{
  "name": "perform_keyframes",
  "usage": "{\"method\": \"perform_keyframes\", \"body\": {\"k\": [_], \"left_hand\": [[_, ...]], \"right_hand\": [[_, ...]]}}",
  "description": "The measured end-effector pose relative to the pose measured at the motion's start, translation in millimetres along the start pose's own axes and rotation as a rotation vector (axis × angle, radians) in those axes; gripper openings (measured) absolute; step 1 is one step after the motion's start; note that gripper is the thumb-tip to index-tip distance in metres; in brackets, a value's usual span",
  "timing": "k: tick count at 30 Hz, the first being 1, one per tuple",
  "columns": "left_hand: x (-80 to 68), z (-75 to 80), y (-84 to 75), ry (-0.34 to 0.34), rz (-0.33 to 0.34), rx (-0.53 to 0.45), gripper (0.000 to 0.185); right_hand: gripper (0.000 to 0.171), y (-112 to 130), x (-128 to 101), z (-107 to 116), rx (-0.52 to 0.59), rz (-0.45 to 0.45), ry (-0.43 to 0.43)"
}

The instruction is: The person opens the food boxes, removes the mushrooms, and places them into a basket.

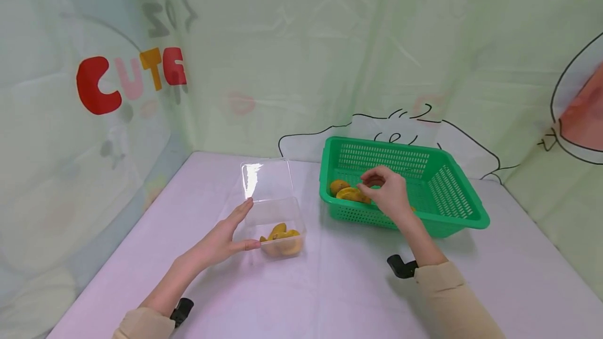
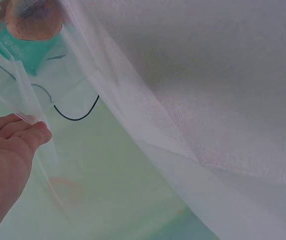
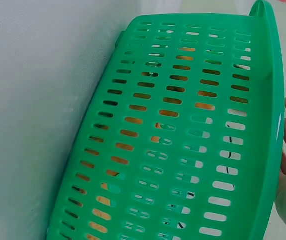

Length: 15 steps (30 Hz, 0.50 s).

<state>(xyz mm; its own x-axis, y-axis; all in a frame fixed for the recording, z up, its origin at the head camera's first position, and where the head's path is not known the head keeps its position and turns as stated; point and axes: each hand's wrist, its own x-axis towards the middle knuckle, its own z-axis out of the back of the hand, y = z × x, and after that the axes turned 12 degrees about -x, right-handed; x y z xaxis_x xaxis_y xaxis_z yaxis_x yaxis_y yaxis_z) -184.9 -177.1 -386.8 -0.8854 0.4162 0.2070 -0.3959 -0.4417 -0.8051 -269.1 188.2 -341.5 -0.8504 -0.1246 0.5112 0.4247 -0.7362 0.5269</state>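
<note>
Reaching into the green basket (image 1: 452, 192) at centre frame, the right hand (image 1: 388, 192) pinches an orange piece (image 1: 350, 194); the flat-fingered left hand (image 1: 221, 239) steadies the clear box (image 1: 278, 224) holding more pieces (image 1: 281, 234).

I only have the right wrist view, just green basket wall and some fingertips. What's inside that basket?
Observer: Orange-yellow fruit pieces lie in the green basket, at its left end.
Operator: Where is the right hand?
Observer: The right hand reaches over the near rim, fingertips curled down at the pieces; a grip is not clear.
Operator: And the left hand?
Observer: The left hand rests with straight fingers against a clear plastic box.
Operator: Is the box empty?
Observer: No, similar pieces lie in it, and its lid stands open.
</note>
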Motion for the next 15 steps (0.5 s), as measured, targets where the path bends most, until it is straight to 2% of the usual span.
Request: {"method": "perform_keyframes", "body": {"k": [3,8,15], "left_hand": [[0.6,-0.1,0.1,-0.001,0.001,0.006,0.097],[0.8,-0.2,0.7,0.003,0.007,0.000,0.097],[0.6,0.3,1.2,0.004,0.008,-0.010,0.097]], "right_hand": [[0.017,0,1,-1,0.007,0.006,-0.004],[0.017,9,0,-7,0.084,0.029,0.024],[0.016,41,-3,-28,0.211,0.155,0.122]]}}
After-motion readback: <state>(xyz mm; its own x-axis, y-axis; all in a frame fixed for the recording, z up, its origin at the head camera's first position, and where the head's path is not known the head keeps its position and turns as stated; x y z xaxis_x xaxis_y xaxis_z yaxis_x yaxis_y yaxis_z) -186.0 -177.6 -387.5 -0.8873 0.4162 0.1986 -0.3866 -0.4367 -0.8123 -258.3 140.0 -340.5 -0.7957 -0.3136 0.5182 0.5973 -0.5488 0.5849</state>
